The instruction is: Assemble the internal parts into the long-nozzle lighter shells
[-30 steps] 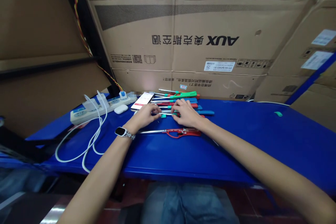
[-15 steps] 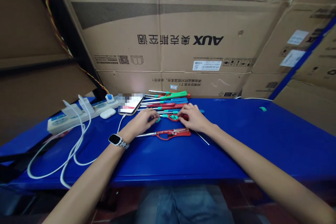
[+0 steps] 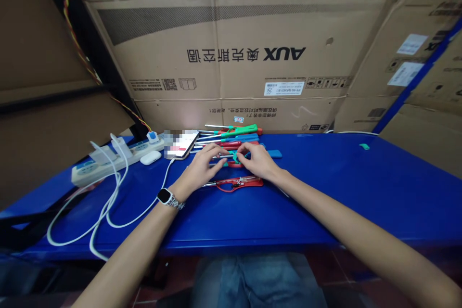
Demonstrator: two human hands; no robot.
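Observation:
My left hand and my right hand meet over a small teal part on the blue table, fingers curled and pinched around it. A red-handled lighter-like tool with a thin metal rod lies just in front of both hands. Behind them is a pile of long tools with green, red and blue handles. A smartwatch sits on my left wrist.
A phone with a lit screen, white earbuds case and a white power strip with looping cables lie at the left. A small teal piece rests far right. Large cardboard boxes wall the back.
Both hands have drawn closer together around the teal part, and the view has shifted slightly. The red tool in front has stayed where it was.

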